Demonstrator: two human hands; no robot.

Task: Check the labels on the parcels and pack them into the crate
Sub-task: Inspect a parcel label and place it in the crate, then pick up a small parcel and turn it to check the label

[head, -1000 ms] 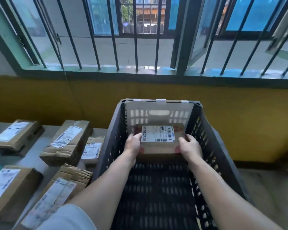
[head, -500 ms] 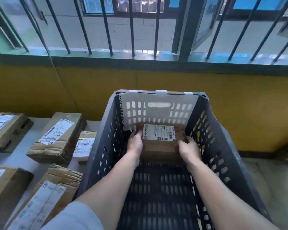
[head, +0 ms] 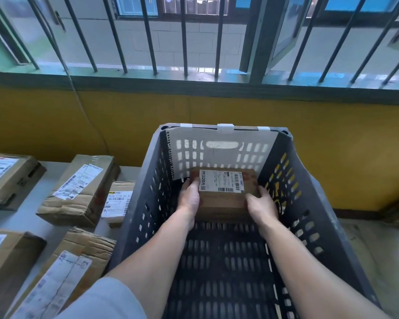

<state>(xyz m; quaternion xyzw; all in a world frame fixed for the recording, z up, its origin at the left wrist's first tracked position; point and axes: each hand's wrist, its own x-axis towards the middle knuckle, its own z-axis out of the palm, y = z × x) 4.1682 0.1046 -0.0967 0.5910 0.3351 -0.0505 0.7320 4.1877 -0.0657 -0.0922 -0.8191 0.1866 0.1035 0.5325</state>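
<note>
A dark grey slotted plastic crate (head: 306,203) stands in front of me. Deep inside it, against the far wall, is a brown cardboard parcel (head: 224,206) with a white barcode label facing up. My left hand (head: 189,199) grips the parcel's left end and my right hand (head: 262,206) grips its right end. Whether the parcel rests on the crate floor cannot be told. A white sheet of card (head: 221,148) lines the crate's far wall.
Several labelled cardboard parcels lie on the grey table (head: 23,219) to the left: a long one (head: 78,189), a small one (head: 118,201) beside the crate, a crumpled one (head: 62,272) in front. A yellow wall (head: 332,146) and barred window rise behind.
Both hands have carried the parcel lower and farther into the crate, toward its far wall. The view has tilted downward.
</note>
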